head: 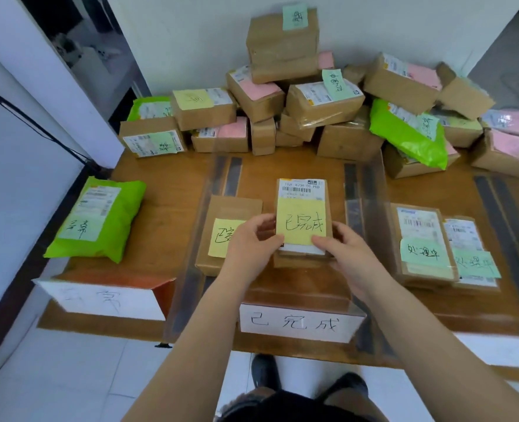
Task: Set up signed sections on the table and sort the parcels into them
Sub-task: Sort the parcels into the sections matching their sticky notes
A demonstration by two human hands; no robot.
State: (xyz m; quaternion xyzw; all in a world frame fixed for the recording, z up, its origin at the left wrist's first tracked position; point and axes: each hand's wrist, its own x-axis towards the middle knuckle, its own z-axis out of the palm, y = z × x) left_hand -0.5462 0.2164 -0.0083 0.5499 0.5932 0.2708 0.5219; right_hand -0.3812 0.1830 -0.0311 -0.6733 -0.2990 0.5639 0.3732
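Observation:
A brown cardboard parcel with a yellow handwritten note (302, 214) is in the middle section of the table. My left hand (253, 242) grips its left edge and my right hand (342, 248) grips its near right corner. It rests on top of another box. Left of it lies a second brown parcel with a yellow note (227, 229). A white sign with black characters (301, 325) stands at the table's front edge below them. A second white sign (100, 296) stands at the front left. A green bag parcel (96, 220) lies in the left section.
A big pile of unsorted parcels (313, 105) with pink, green and yellow notes fills the back of the wooden table (167, 208). Two parcels with green notes (444, 248) lie in the right section. Clear dividers with dark strips (362, 190) separate the sections. A wall stands behind.

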